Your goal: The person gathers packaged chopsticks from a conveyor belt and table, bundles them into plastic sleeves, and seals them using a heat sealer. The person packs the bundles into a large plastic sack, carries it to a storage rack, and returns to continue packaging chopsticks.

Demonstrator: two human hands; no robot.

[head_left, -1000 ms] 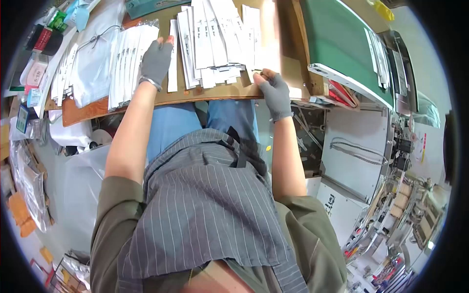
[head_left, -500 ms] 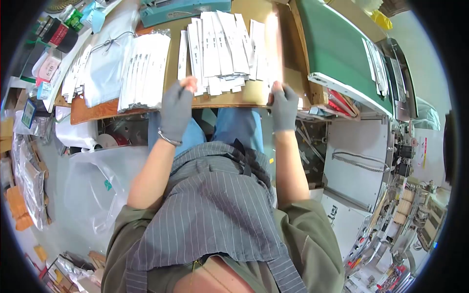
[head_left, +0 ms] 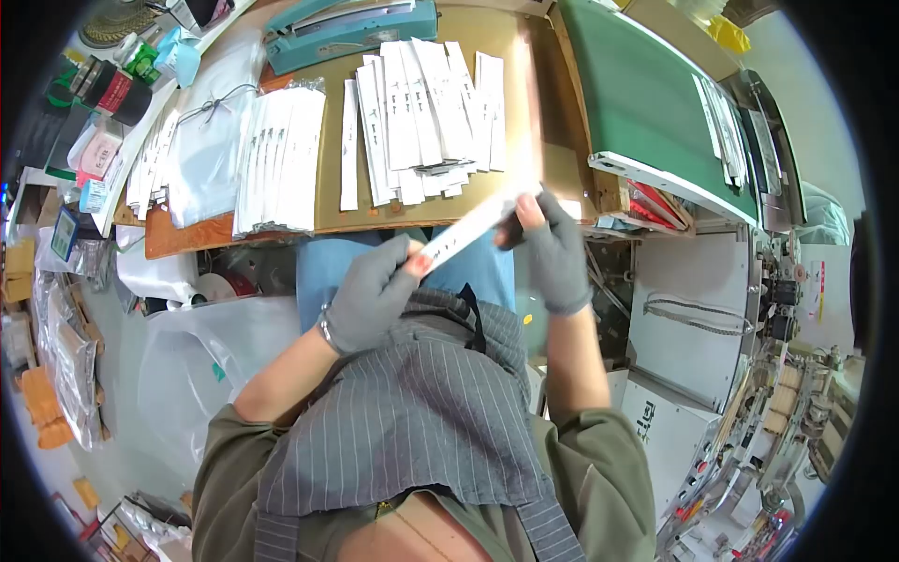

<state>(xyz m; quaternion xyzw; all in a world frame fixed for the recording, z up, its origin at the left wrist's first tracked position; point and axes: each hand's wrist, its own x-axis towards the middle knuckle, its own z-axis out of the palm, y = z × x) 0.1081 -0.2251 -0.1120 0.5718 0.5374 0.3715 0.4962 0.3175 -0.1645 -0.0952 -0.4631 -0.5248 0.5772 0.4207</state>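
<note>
A long, narrow white packet with dark printing (head_left: 468,230) is held slantwise between my hands, just off the table's front edge and above my lap. My left hand (head_left: 373,292), in a grey fingerless glove, pinches its lower left end. The upper right end is in my right hand (head_left: 554,245), gloved the same way, with the thumb on top. Beyond the hands, a loose heap of similar packets (head_left: 412,117) lies on the brown tabletop (head_left: 332,192). A neater row of them (head_left: 276,159) sits to the left.
A teal bar-shaped device (head_left: 351,33) stands at the table's back. Clear plastic bags (head_left: 211,140) tied with a dark cord lie left. On the right is a green conveyor-like surface (head_left: 646,94) with more packets (head_left: 719,131). A translucent bag (head_left: 215,347) hangs low at left.
Both hands have moved back from the table's edge toward my body. A white packet now spans between them, tilted. The view has shifted slightly.
</note>
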